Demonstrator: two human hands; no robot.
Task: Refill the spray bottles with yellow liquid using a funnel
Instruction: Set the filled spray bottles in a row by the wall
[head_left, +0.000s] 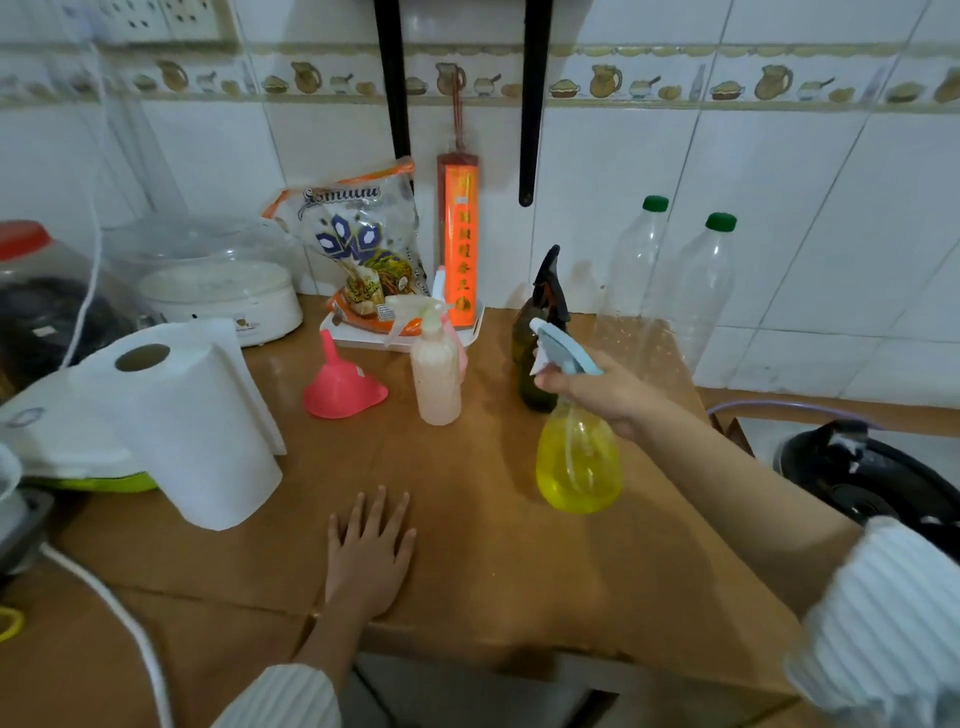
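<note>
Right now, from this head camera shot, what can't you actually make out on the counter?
- Dark spray bottle: its lower body sits behind the right hand and the yellow spray bottle, so its fill level is hidden.
- Pink bottle: mostly behind the white spray bottle.
- Black pan: partly hidden by the right forearm.
- Red-lidded jar: cut by the left edge, blurred.

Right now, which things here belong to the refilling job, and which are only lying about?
For the job: yellow bottle in right hand, pink funnel, white spray bottle, dark spray bottle.

Lying about: paper roll, snack bag, clear bottles, steamer.
</note>
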